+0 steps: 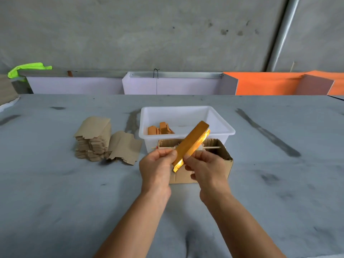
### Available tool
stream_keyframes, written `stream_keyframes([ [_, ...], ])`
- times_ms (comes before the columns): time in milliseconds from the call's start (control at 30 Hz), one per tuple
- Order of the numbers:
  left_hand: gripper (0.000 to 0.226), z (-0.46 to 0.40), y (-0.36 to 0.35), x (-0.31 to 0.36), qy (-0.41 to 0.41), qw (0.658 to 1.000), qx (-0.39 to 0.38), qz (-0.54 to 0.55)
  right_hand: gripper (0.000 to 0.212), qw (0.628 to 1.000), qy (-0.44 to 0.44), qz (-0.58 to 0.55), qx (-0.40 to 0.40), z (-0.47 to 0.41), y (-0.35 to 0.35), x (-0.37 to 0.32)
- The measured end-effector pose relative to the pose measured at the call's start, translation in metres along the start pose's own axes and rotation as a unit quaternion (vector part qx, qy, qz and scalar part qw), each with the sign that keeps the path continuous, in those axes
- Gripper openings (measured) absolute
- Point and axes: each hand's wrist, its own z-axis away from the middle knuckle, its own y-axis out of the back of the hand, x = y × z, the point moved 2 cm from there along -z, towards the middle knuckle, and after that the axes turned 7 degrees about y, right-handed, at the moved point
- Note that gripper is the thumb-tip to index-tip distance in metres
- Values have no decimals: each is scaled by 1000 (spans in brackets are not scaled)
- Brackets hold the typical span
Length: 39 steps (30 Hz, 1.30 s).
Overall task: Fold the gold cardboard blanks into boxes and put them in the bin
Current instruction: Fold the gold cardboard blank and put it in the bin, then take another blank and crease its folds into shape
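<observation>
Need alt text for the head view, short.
Left hand and right hand hold a flat gold blank over an open cardboard box. Behind it, a white bin holds several folded boxes; stacked blanks lie left.

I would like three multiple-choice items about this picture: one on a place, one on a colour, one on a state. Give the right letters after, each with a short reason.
1. Where is the stack of brown blanks?
A. left of the white bin
B. inside the bin
C. right of the cardboard box

2. What colour is the cloth at the far left?
A. red
B. neon green
C. black

3. How is the gold blank held?
A. lying on the table
B. by one hand only
C. by both hands

Answers: 1 A, it lies beside the white bin. 2 B, it is plainly bright green. 3 C, the left hand and right hand both pinch it.
</observation>
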Motion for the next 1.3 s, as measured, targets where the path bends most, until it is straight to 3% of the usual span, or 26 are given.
stream_keyframes([
  [133, 22, -27, -1, 23, -40, 997, -26, -54, 5, 995, 32, 93, 0, -45, -17, -23],
  [267, 21, -70, -3, 46, -139, 977, 6, -158, 16, 988, 41, 146, 7, -94, -47, -32],
  [400, 14, -121, -10, 59, -221, 909, 63, -347, 18, 980, 17, 194, -28, -141, -77, -27],
  [500, 6, -153, -16, 58, -222, 855, 76, -462, 9, 970, -9, 240, -43, -168, -91, -12],
  [567, 8, -167, -21, 55, -219, 820, 71, -524, 14, 956, -18, 287, -60, -183, -97, -1],
  [700, 21, -177, -29, 54, -217, 712, 72, -664, 17, 936, -25, 339, -92, -200, -105, 14],
  [767, 22, -176, -32, 53, -214, 689, 64, -689, 13, 922, -31, 366, -121, -200, -109, 17],
  [800, 22, -176, -33, 54, -212, 687, 58, -693, 6, 906, -31, 397, -143, -199, -111, 16],
  [900, 21, -173, -30, 54, -211, 700, 39, -681, 16, 855, 6, 491, -167, -192, -119, 11],
  [967, 26, -172, -21, 57, -229, 760, 32, -608, 10, 835, 64, 522, -161, -184, -123, 6],
  [1067, 33, -168, 5, 74, -258, 845, 84, -461, 30, 831, 163, 516, -130, -161, -132, -7],
  [1167, 33, -166, 38, 92, -243, 886, 152, -364, 28, 829, 242, 477, -164, -121, -152, -19],
  [1300, 32, -165, 67, 99, -224, 914, 162, -297, 22, 761, 268, 514, -292, -69, -186, 3],
])
